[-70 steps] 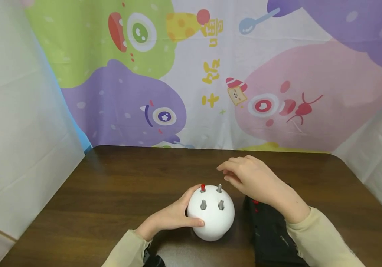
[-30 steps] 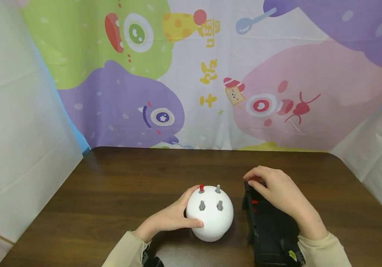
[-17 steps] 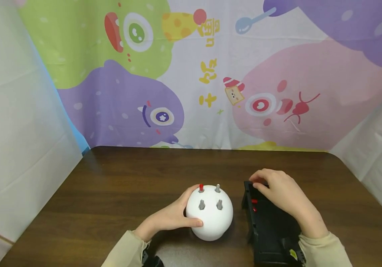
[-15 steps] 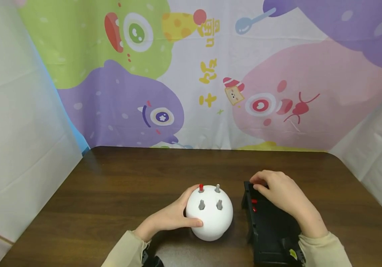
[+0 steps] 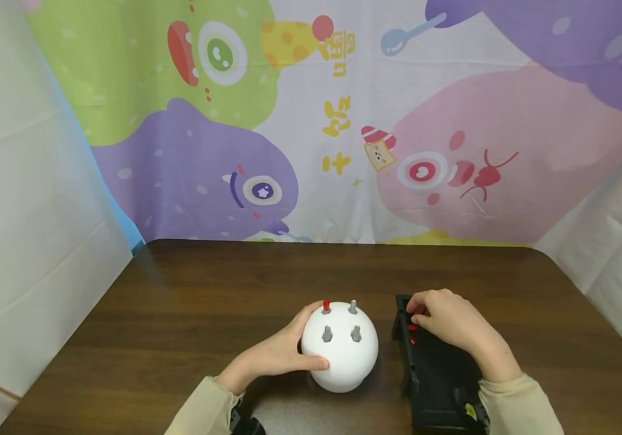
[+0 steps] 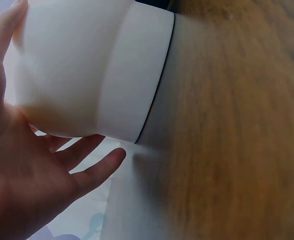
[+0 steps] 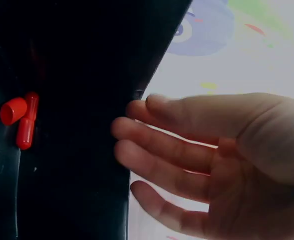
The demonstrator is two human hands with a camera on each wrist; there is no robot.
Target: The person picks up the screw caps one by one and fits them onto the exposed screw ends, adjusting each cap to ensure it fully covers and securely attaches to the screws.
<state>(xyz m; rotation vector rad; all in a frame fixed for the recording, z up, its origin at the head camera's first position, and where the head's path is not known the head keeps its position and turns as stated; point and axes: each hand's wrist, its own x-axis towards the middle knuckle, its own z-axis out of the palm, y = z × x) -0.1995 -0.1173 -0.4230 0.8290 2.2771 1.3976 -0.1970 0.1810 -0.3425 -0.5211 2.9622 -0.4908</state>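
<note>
A white rounded dome [image 5: 343, 362] stands on the table, with several grey metal posts like toggle-switch levers on top. One post, at the far left, wears a red cap [image 5: 326, 306]. My left hand [image 5: 280, 350] holds the dome from the left, thumb on its near side; the left wrist view shows the dome's flat base [image 6: 136, 75] on the tabletop. My right hand [image 5: 449, 317] hangs over the far end of a black tray [image 5: 438, 374], fingers loosely bent and holding nothing. Small red caps [image 7: 13, 111] lie inside, a short way from the fingertips.
The brown wooden table [image 5: 180, 326] extends around the dome. A printed cartoon curtain [image 5: 338, 199] hangs behind it. A black object [image 5: 249, 426] sits by the left sleeve, and a yellow-green patch [image 5: 471, 412] shows at the tray's near end.
My right hand has moved from above the far side of the dome rightward and down to the tray, then closer to the red caps. My left hand still holds the dome in place.
</note>
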